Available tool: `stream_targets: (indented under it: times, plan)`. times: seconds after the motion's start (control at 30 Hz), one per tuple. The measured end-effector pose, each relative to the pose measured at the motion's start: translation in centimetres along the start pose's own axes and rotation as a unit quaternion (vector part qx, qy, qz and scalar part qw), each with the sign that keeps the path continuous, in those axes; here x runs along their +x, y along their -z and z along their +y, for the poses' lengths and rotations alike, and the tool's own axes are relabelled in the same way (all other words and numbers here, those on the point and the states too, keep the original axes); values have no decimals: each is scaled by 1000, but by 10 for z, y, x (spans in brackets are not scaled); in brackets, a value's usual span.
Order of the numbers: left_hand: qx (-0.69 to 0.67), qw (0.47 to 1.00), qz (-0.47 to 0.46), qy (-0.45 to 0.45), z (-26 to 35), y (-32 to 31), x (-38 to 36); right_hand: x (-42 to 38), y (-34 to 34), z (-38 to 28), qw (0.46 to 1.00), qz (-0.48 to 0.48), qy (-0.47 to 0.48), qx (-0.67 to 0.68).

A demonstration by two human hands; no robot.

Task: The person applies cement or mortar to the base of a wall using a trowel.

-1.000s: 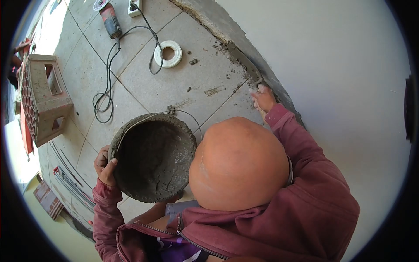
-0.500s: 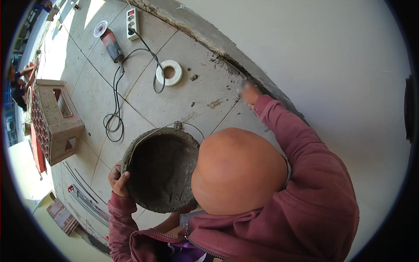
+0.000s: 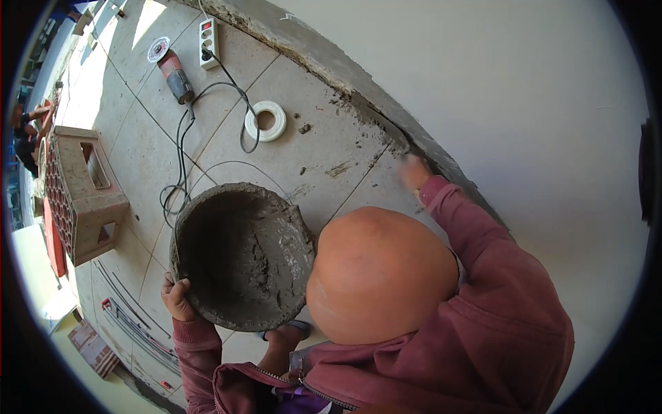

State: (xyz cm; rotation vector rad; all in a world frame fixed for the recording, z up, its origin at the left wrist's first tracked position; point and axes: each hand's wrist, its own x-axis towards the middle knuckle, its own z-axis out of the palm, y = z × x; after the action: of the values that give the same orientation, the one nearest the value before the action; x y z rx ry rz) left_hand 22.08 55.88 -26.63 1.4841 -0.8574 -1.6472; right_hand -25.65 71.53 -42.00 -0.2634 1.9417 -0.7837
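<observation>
The person's left hand (image 3: 178,299) has a closed grip on the near-left rim of a mortar-crusted bucket (image 3: 238,188), which tilts open above the tiled floor (image 3: 227,148), wet grey mortar (image 3: 265,286) inside. Over by the foot of the wall (image 3: 510,103), the right hand (image 3: 414,172) is blurred; I can't tell how far its grip is open or what it holds.

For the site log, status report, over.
Left hand: grip on bucket rim. Right hand: low by the wall, blurred, grip unclear. Black cable loops close beside bucket.
</observation>
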Motion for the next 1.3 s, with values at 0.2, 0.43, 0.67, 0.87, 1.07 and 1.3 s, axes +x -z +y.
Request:
stream_targets:
  times: [0.2,0.43,0.67,0.87,1.07,1.3]
  plan:
    - [-63,993,14,-103,18,-7,25,-62,18,17,996,16,69,-53]
    - [-62,980,78,-172,11,-2,64,-52,-97,-129,731,-157,531,-398]
    - [-71,974,110,-185,9,-18,54,-71,-228,-179,588,-177,525,-589]
    - [-81,969,130,-193,1,-10,48,-84,-203,-195,524,-284,506,-623]
    - [-56,956,163,-237,-8,-34,46,-96,-224,-207,567,-309,370,-668]
    - [-66,954,162,-245,-4,-42,45,-88,-216,-216,585,-314,342,-665]
